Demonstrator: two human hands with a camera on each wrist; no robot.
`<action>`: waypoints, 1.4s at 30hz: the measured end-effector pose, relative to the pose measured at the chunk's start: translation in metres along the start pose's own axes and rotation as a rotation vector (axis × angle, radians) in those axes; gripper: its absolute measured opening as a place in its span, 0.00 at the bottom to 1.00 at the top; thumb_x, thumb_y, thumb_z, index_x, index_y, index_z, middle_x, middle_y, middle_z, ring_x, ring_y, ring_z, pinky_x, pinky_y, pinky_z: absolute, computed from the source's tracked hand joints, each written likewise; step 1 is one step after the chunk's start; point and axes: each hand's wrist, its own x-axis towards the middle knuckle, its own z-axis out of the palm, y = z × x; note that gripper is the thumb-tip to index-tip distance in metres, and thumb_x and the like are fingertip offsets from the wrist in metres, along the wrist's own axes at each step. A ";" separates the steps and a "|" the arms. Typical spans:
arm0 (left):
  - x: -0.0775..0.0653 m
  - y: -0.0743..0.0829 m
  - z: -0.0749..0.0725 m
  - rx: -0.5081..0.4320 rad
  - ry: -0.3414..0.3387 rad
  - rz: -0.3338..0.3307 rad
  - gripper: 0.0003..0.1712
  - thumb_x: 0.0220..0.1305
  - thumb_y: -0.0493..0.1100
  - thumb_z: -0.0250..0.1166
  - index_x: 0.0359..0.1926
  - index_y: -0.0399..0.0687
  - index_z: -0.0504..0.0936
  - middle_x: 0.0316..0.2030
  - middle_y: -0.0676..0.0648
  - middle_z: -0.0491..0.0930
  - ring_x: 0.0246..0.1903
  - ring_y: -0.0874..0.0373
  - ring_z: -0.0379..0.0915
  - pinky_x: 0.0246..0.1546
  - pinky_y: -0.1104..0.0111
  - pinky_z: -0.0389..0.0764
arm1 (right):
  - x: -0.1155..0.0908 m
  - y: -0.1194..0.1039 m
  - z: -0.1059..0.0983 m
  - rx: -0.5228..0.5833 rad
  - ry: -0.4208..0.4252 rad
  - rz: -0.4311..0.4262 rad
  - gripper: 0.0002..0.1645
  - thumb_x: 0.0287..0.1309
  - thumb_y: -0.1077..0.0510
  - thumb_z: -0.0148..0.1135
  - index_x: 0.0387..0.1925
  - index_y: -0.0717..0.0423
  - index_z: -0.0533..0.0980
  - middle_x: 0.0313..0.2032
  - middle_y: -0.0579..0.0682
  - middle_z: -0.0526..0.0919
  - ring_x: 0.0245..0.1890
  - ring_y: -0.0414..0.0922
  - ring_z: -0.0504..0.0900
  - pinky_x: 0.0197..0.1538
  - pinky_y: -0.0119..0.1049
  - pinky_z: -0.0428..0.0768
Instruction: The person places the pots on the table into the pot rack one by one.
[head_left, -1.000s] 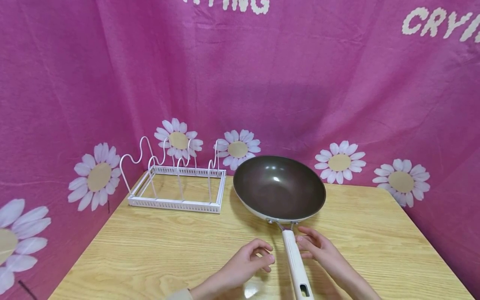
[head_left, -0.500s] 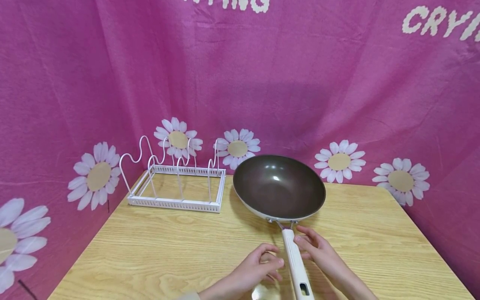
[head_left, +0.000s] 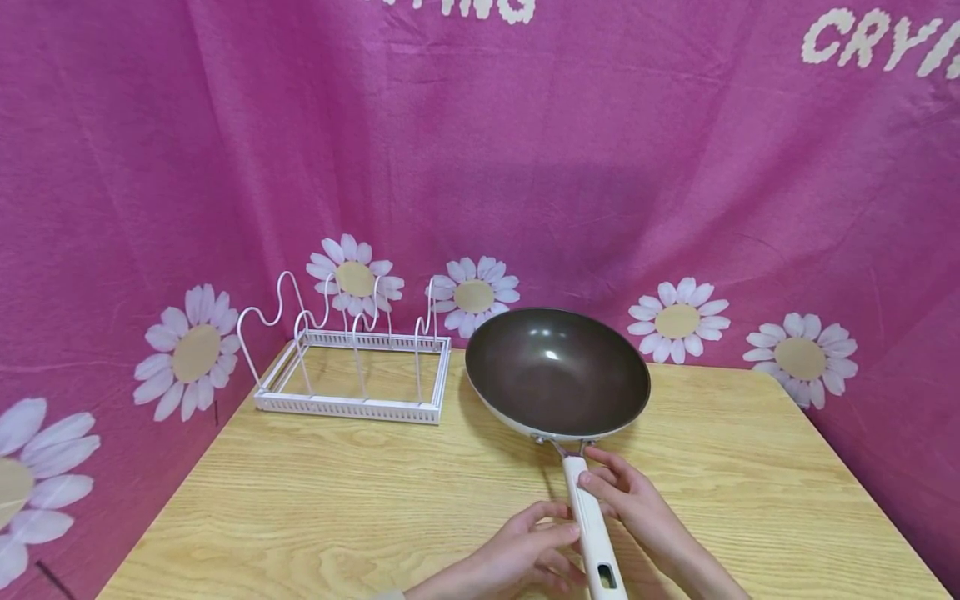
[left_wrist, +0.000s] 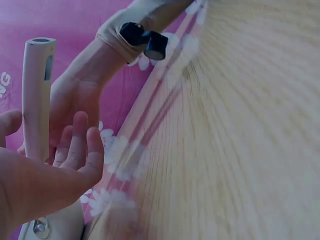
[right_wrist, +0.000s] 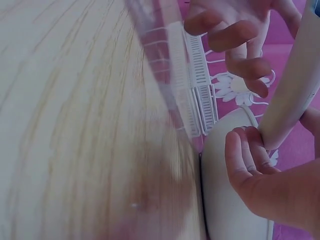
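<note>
A wok (head_left: 558, 375) with a dark inside, pale outside and long cream handle (head_left: 594, 533) rests on the wooden table, its handle pointing toward me. My right hand (head_left: 637, 508) holds the handle near the bowl, thumb on top and fingers beneath. In the right wrist view, the fingers of my right hand (right_wrist: 280, 185) curve loosely under the handle's lower end. Farther down the handle, my left hand (head_left: 525, 546) lies close to its left side with relaxed fingers. The handle stands between thumb and fingers of my left hand (left_wrist: 50, 175) in the left wrist view.
A white rack (head_left: 348, 410) with several curved wire dividers stands on the table (head_left: 360, 492) left of the wok. Behind and at both sides hangs a magenta cloth (head_left: 555, 167) printed with daisies.
My left hand has moved right, up to the handle. My right hand has shifted slightly left, bringing its thumb over the handle. The wok and rack have not moved.
</note>
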 end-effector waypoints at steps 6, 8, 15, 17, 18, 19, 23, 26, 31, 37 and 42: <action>-0.003 -0.002 0.007 -0.057 -0.042 -0.041 0.22 0.72 0.49 0.56 0.60 0.44 0.67 0.38 0.50 0.81 0.33 0.61 0.81 0.39 0.69 0.82 | -0.001 0.001 0.004 0.016 0.024 0.022 0.39 0.71 0.52 0.56 0.73 0.64 0.54 0.53 0.52 0.79 0.46 0.38 0.81 0.51 0.34 0.79; -0.004 -0.002 0.009 -0.061 -0.048 -0.051 0.24 0.72 0.50 0.56 0.61 0.42 0.68 0.37 0.50 0.81 0.33 0.62 0.81 0.42 0.67 0.82 | -0.001 0.003 0.005 0.018 0.026 0.026 0.39 0.70 0.52 0.56 0.73 0.64 0.54 0.53 0.52 0.79 0.46 0.38 0.81 0.51 0.34 0.79; -0.004 -0.004 0.012 -0.082 -0.143 -0.053 0.32 0.73 0.50 0.55 0.70 0.39 0.62 0.45 0.46 0.84 0.34 0.64 0.82 0.43 0.71 0.82 | -0.002 0.011 0.010 0.019 0.005 0.037 0.40 0.70 0.50 0.56 0.74 0.61 0.52 0.54 0.53 0.79 0.48 0.42 0.80 0.53 0.36 0.78; -0.003 -0.005 0.012 -0.098 -0.171 -0.047 0.32 0.73 0.49 0.55 0.72 0.40 0.61 0.44 0.48 0.85 0.34 0.65 0.82 0.40 0.73 0.82 | -0.003 0.012 0.012 0.025 -0.002 0.034 0.40 0.70 0.51 0.56 0.74 0.60 0.51 0.54 0.54 0.79 0.48 0.43 0.81 0.54 0.37 0.78; -0.003 -0.006 0.012 -0.106 -0.180 -0.045 0.32 0.74 0.49 0.55 0.72 0.41 0.60 0.42 0.50 0.85 0.34 0.66 0.82 0.39 0.74 0.81 | -0.003 0.013 0.013 0.030 -0.001 0.035 0.41 0.70 0.51 0.57 0.74 0.60 0.51 0.55 0.53 0.80 0.48 0.43 0.81 0.54 0.37 0.78; -0.002 -0.006 0.012 -0.113 -0.185 -0.042 0.32 0.74 0.48 0.55 0.72 0.41 0.61 0.40 0.52 0.85 0.34 0.67 0.81 0.38 0.75 0.81 | -0.003 0.013 0.014 0.037 0.001 0.035 0.41 0.70 0.51 0.57 0.74 0.60 0.51 0.55 0.53 0.80 0.47 0.43 0.81 0.54 0.36 0.78; -0.001 -0.008 0.014 -0.136 -0.175 -0.038 0.31 0.73 0.45 0.55 0.72 0.42 0.62 0.35 0.57 0.83 0.35 0.67 0.80 0.37 0.76 0.80 | -0.004 0.014 0.017 0.056 0.010 0.028 0.41 0.70 0.52 0.57 0.74 0.60 0.50 0.55 0.53 0.80 0.46 0.44 0.81 0.53 0.36 0.79; -0.001 -0.010 0.016 -0.143 -0.143 -0.035 0.28 0.71 0.42 0.57 0.69 0.41 0.64 0.33 0.57 0.83 0.35 0.66 0.80 0.37 0.75 0.81 | -0.005 0.015 0.020 0.076 0.011 0.032 0.41 0.70 0.53 0.57 0.74 0.60 0.50 0.55 0.54 0.79 0.46 0.44 0.81 0.53 0.37 0.78; 0.001 -0.013 0.021 -0.177 -0.054 -0.038 0.24 0.66 0.37 0.57 0.63 0.38 0.67 0.30 0.53 0.80 0.32 0.62 0.81 0.39 0.71 0.83 | -0.007 0.014 0.024 0.174 -0.018 0.049 0.43 0.69 0.54 0.58 0.74 0.62 0.47 0.53 0.51 0.80 0.41 0.38 0.79 0.47 0.31 0.78; 0.002 -0.015 0.028 -0.172 0.046 -0.021 0.23 0.59 0.35 0.57 0.56 0.38 0.67 0.26 0.53 0.76 0.25 0.62 0.79 0.31 0.73 0.81 | -0.006 0.013 0.031 0.258 -0.036 0.076 0.47 0.68 0.54 0.59 0.75 0.62 0.42 0.49 0.49 0.81 0.37 0.37 0.78 0.42 0.27 0.77; 0.001 -0.014 0.033 -0.164 0.086 -0.022 0.15 0.61 0.35 0.57 0.49 0.42 0.68 0.25 0.53 0.73 0.20 0.65 0.74 0.26 0.76 0.77 | -0.003 0.010 0.039 0.293 -0.037 0.079 0.50 0.66 0.56 0.61 0.74 0.61 0.39 0.44 0.49 0.83 0.43 0.44 0.82 0.49 0.35 0.80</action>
